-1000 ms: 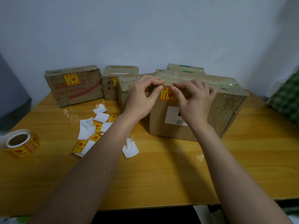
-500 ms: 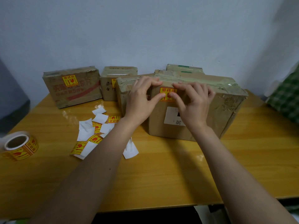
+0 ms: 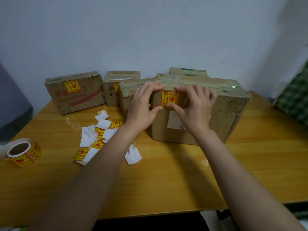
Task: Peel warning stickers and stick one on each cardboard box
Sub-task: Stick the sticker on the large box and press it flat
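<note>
A big cardboard box (image 3: 216, 117) stands on the wooden table (image 3: 183, 172), and a yellow warning sticker (image 3: 170, 98) lies flat on its near face, close under the top edge. The left hand (image 3: 143, 107) rests against the box just left of the sticker, its fingers bent over the top edge and its thumb tip pressing at the sticker's lower left corner. The right hand (image 3: 194, 107) lies just right of the sticker, fingers curved over the face and thumb pressing below its lower edge. Neither grip pinches anything; both press on the cardboard. Left of the big box stand smaller boxes; the far-left box (image 3: 75, 95) wears its own sticker. Loose stickers and white backing papers (image 3: 98, 137) lie on the table to the big box's left, and further left sits a sticker roll (image 3: 22, 152).
</note>
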